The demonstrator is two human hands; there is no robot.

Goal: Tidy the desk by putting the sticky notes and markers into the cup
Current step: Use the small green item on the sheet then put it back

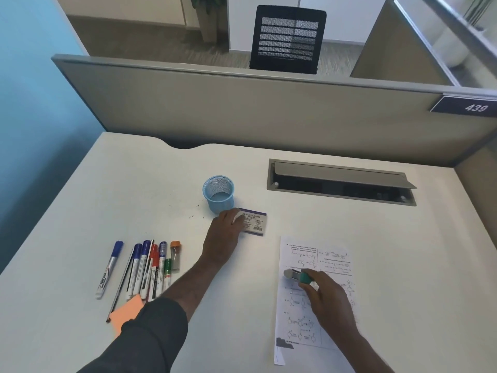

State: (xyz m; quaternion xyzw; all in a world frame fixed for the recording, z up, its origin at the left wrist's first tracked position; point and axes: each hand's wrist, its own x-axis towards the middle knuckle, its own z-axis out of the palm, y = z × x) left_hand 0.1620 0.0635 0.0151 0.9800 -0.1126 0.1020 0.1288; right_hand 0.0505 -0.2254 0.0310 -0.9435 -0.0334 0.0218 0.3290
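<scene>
A blue mesh cup (pixel 218 193) stands upright and empty near the desk's middle. Just in front of it lies a small white packet with a purple band (pixel 255 222); my left hand (pixel 224 235) rests on its left edge, fingers curled over it. My right hand (pixel 326 300) grips a teal-and-grey marker (pixel 300 275) over a printed sheet (pixel 304 329). Several markers (pixel 150 267) in blue, red and green lie in a row at the left, with a lone blue one (pixel 109 269) beside them. An orange sticky-note pad (pixel 126 314) lies below them, partly hidden by my left sleeve.
A thin dark pencil (pixel 121 285) lies among the markers. A grey cable hatch (pixel 341 181) is set into the desk at the back right, its lid raised. A grey partition (pixel 242 109) closes the desk's far side, and a blue wall runs along the left.
</scene>
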